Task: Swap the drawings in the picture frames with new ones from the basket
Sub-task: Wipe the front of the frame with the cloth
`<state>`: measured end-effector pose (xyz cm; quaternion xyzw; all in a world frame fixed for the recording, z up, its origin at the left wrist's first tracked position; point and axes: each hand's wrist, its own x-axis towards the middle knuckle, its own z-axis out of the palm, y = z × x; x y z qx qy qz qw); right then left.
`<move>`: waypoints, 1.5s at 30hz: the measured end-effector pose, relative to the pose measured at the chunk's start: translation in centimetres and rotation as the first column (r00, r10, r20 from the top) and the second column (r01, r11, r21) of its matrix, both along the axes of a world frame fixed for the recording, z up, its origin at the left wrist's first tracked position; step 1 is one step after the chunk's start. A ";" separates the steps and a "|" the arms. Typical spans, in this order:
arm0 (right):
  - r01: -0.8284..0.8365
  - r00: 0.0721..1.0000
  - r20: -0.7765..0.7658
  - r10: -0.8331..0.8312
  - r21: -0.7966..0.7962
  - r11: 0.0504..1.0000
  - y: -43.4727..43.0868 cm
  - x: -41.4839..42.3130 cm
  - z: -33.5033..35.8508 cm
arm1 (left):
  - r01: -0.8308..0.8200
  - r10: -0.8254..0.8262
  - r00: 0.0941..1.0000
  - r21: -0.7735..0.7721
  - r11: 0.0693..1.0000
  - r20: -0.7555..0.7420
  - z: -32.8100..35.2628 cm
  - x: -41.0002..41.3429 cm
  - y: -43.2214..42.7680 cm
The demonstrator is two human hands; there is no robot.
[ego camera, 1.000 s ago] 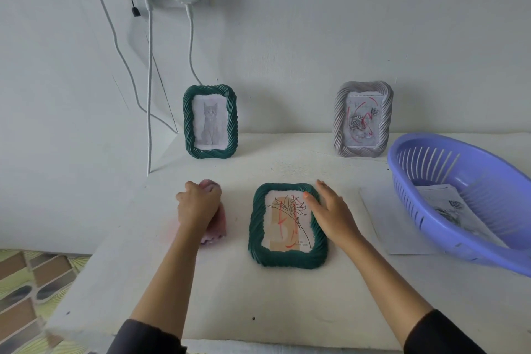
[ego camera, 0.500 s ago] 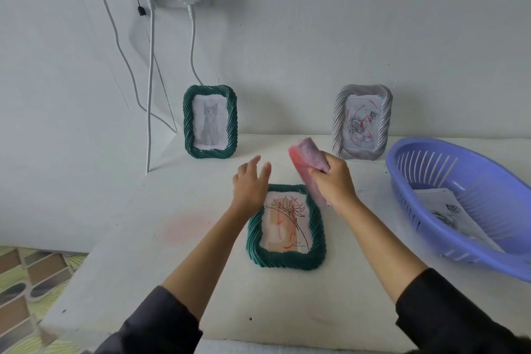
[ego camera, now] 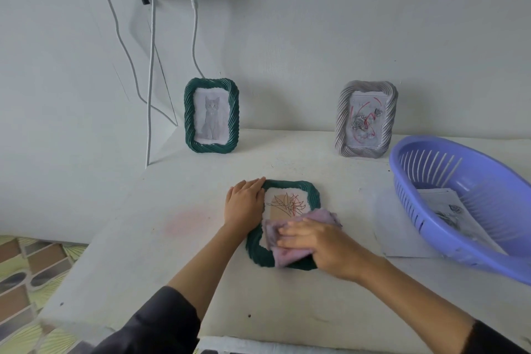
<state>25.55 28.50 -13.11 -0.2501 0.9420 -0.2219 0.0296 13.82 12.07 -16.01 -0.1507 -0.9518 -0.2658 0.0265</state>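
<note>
Near the middle of the view, a dark green picture frame with a twisted rim lies face up on the white table, holding a red-and-black plant drawing. The left hand rests flat on its left edge, fingers straight. The right hand presses a folded lilac cloth onto its lower part, fingers laid flat. At the right edge, a purple slotted plastic basket holds loose paper drawings. Two more frames stand upright against the wall: a green cat frame upper left, a grey frame upper right.
</note>
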 end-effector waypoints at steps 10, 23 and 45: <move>0.160 0.987 -0.027 -0.161 -0.023 0.987 0.1 -2.9 -0.2 | 0.008 -0.008 1.000 -0.020 1.000 0.001 0.2 0.2 -0.1; 0.169 0.985 0.056 -0.165 -0.065 0.984 -1.2 -4.0 0.1 | -0.001 0.001 1.000 -0.008 1.000 -0.014 0.3 0.3 0.0; 0.076 0.997 -0.035 -0.074 0.081 0.994 3.8 -2.1 0.9 | 0.015 -0.015 1.000 -0.003 1.000 -0.011 0.7 0.5 -0.1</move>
